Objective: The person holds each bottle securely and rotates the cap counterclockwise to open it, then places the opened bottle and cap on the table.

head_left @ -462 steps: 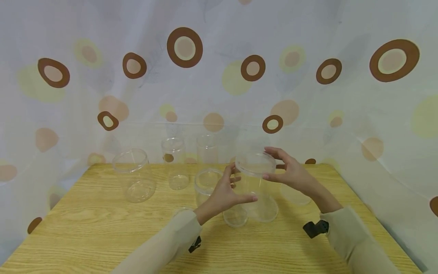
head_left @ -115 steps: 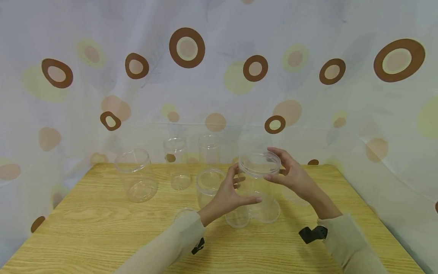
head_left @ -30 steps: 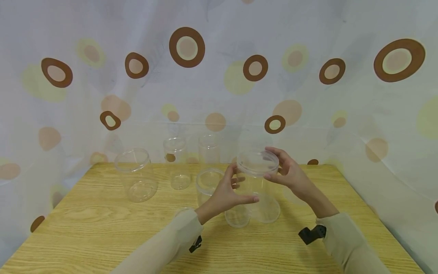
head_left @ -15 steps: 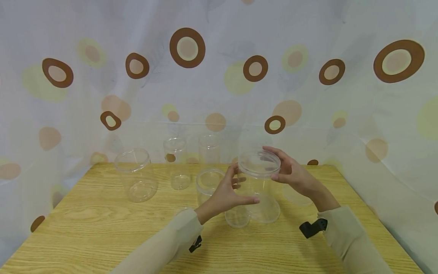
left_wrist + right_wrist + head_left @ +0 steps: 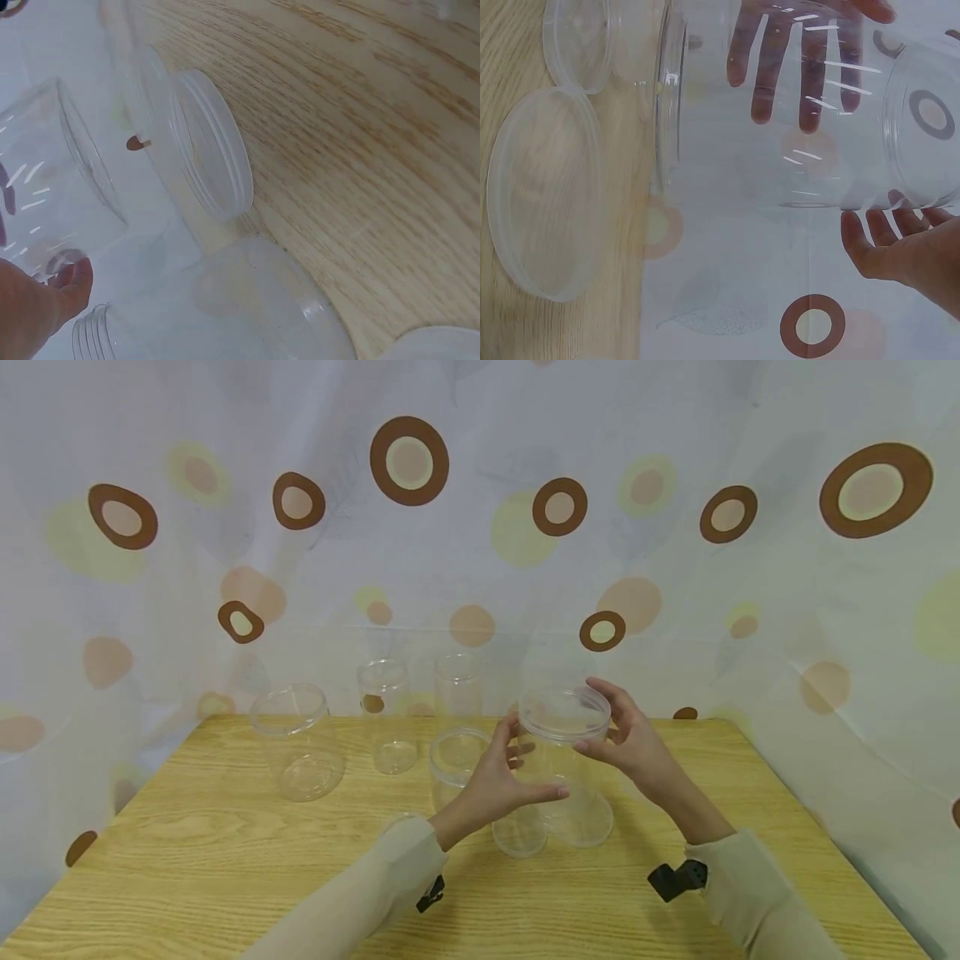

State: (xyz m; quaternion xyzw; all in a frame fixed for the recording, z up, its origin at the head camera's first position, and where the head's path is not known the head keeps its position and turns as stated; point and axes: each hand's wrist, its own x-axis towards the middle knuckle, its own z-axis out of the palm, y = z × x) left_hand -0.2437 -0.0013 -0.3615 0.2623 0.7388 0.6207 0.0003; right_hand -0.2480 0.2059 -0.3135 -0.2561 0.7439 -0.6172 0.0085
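My left hand [image 5: 487, 789] grips the body of a large clear jar [image 5: 780, 165], which is upright above the table. In the right wrist view, the left hand's fingers [image 5: 810, 67] show through the wall. My right hand [image 5: 637, 747] curves round the jar's top edge, thumb in front and fingers behind, on a clear ringed lid [image 5: 564, 714]. Because both are transparent, how the lid sits is hard to tell. On the table below lie a small round lid [image 5: 520, 839] and a larger lid [image 5: 592, 827]. Another pale lid [image 5: 544, 195] lies at the right.
A wide clear jar [image 5: 300, 739] stands at the left. Two tall narrow jars, one left [image 5: 386, 718] and one right [image 5: 457, 689], stand at the back. A short jar [image 5: 453, 760] is partly behind my left hand. A patterned curtain [image 5: 480, 543] surrounds the wooden table [image 5: 225, 877].
Over the last second my right hand has shifted back along the lid's edge, then forward again. The left hand has kept its grip on the jar; the other jars have not moved.
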